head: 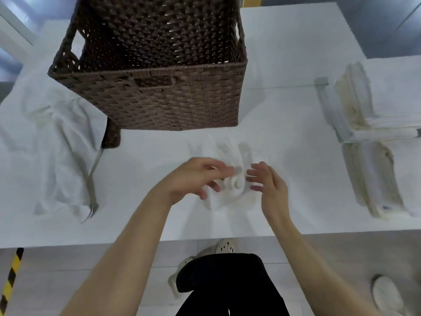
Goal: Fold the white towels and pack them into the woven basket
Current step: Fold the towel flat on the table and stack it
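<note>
On the left, a loose white towel (61,156) lay crumpled on the white surface (284,106). Next to it stood the brown woven basket (164,103), farther back than the hands. In front of the basket lay a small white towel (235,179), all bunched up. The left hand (193,176) was at its left side with bent fingers on the cloth, but it was too blurry to tell if the hand was gripping it. The right hand (270,182) was at the other side, open, with its fingertips just beside the cloth. Far on the right sat folded towels in a far pile (364,110) and a near pile (376,179).
</note>
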{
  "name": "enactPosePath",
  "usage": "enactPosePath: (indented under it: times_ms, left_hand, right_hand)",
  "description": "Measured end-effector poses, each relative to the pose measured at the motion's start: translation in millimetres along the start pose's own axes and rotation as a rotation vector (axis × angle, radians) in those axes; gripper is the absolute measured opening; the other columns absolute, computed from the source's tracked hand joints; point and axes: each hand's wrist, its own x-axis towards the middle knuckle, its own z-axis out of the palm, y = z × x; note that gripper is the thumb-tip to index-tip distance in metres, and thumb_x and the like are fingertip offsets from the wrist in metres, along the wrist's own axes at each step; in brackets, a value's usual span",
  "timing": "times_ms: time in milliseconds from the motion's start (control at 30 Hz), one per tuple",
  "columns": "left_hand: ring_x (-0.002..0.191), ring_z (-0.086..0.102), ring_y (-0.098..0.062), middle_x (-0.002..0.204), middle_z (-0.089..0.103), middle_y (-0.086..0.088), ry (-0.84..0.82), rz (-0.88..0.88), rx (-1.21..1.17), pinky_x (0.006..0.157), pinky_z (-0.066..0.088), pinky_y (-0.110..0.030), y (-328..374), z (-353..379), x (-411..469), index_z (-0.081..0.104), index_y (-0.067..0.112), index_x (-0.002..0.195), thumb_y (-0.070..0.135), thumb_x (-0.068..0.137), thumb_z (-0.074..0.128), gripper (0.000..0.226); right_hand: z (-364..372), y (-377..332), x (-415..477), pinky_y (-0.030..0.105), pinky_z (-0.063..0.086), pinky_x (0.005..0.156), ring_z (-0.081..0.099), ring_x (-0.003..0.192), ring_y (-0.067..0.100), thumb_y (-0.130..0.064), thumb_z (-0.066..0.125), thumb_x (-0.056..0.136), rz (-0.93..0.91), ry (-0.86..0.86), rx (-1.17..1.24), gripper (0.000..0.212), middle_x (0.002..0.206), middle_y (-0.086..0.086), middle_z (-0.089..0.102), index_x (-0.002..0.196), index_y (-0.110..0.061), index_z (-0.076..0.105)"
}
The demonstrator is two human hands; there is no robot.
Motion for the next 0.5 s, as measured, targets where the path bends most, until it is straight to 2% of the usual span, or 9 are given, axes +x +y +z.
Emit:
enactPosePath:
  times_ms: [33, 67, 100, 167, 233, 300, 367, 433, 500]
  left_hand:
    - [0.095, 0.077, -0.021, 0.116, 0.08, 0.001, -0.123, -0.005, -0.016, 0.063, 0.051, -0.032, 7.5, 8.7, -0.3, 0.077, 0.018, 0.12, 0.045, 0.1, 0.074, 0.034]
    - [0.095, 0.076, -0.024, 0.12, 0.08, -0.003, -0.202, -0.024, -0.035, 0.063, 0.05, -0.031, 8.5, 13.7, 1.9, 0.076, 0.016, 0.123, 0.04, 0.105, 0.069, 0.031]
    - [0.092, 0.075, -0.024, 0.119, 0.08, -0.006, -0.222, -0.052, -0.039, 0.063, 0.049, -0.031, 3.1, 16.7, 6.8, 0.076, 0.014, 0.123, 0.034, 0.108, 0.065, 0.028]
    - [0.085, 0.073, -0.02, 0.112, 0.081, -0.008, -0.084, -0.099, 0.039, 0.064, 0.05, -0.031, -18.4, 20.4, 20.0, 0.075, 0.014, 0.119, 0.028, 0.107, 0.063, 0.021]
    - [0.083, 0.073, -0.017, 0.109, 0.08, -0.005, 0.128, -0.145, 0.145, 0.066, 0.053, -0.032, -46.1, 23.6, 32.3, 0.07, 0.018, 0.115, 0.036, 0.103, 0.07, 0.022]
    - [0.094, 0.076, -0.022, 0.11, 0.076, -0.006, 0.255, -0.194, 0.14, 0.071, 0.06, -0.036, -68.5, 28.6, 41.7, 0.066, 0.018, 0.118, 0.05, 0.097, 0.075, 0.04]
    - [0.104, 0.075, -0.028, 0.113, 0.076, -0.013, 0.318, -0.217, 0.062, 0.082, 0.064, -0.043, -80.2, 34.7, 48.7, 0.068, 0.011, 0.12, 0.056, 0.095, 0.075, 0.052]
    - [0.104, 0.076, -0.028, 0.111, 0.078, -0.014, 0.349, -0.216, -0.029, 0.088, 0.066, -0.044, -82.6, 39.5, 57.1, 0.073, 0.008, 0.116, 0.064, 0.091, 0.074, 0.062]
    - [0.098, 0.077, -0.028, 0.103, 0.08, -0.01, 0.367, -0.209, -0.088, 0.092, 0.065, -0.048, -78.5, 45.6, 68.1, 0.077, 0.006, 0.107, 0.076, 0.079, 0.069, 0.076]
  right_hand:
    - [-5.9, -4.0, 1.5, 0.035, 0.055, 0.088, 0.073, 0.101, 0.014, -0.069, 0.058, 0.096, 0.1, 0.014, 0.067, 0.05, 0.108, -0.002, 0.078, 0.118, -0.027, 0.072]
    - [-10.7, -4.8, 4.4, 0.033, 0.054, 0.085, 0.072, 0.099, 0.012, -0.07, 0.065, 0.092, 0.164, 0.019, 0.026, 0.052, 0.106, -0.004, 0.078, 0.121, -0.027, 0.068]
    - [-15.3, -0.1, 7.9, 0.029, 0.053, 0.078, 0.072, 0.096, 0.009, -0.062, 0.074, 0.09, 0.209, 0.024, -0.081, 0.051, 0.103, -0.008, 0.077, 0.123, -0.025, 0.064]
    - [-20.3, 14.1, 16.5, 0.026, 0.051, 0.066, 0.073, 0.088, 0.009, -0.035, 0.082, 0.088, 0.239, 0.038, -0.264, 0.046, 0.098, -0.008, 0.077, 0.126, -0.018, 0.063]
    - [-23.4, 20.9, 19.9, 0.026, 0.049, 0.06, 0.072, 0.081, 0.012, -0.023, 0.078, 0.089, 0.223, 0.048, -0.32, 0.033, 0.091, -0.006, 0.077, 0.12, -0.017, 0.065]
    - [-28.1, 22.7, 21.3, 0.026, 0.044, 0.057, 0.069, 0.076, 0.012, -0.019, 0.073, 0.09, 0.198, 0.08, -0.367, 0.02, 0.085, -0.006, 0.074, 0.108, -0.022, 0.065]
    - [-32.2, 28.9, 21.9, 0.024, 0.042, 0.058, 0.066, 0.077, 0.012, -0.017, 0.07, 0.09, 0.185, 0.113, -0.426, 0.013, 0.085, -0.007, 0.071, 0.101, -0.022, 0.066]
    - [-34.7, 41.0, 24.6, 0.022, 0.041, 0.06, 0.064, 0.078, 0.015, -0.017, 0.07, 0.091, 0.213, 0.098, -0.471, 0.008, 0.087, -0.006, 0.069, 0.099, -0.018, 0.067]
    - [-38.4, 51.2, 28.2, 0.022, 0.041, 0.06, 0.061, 0.076, 0.017, -0.017, 0.071, 0.092, 0.236, 0.079, -0.458, 0.008, 0.085, -0.004, 0.067, 0.097, -0.014, 0.066]
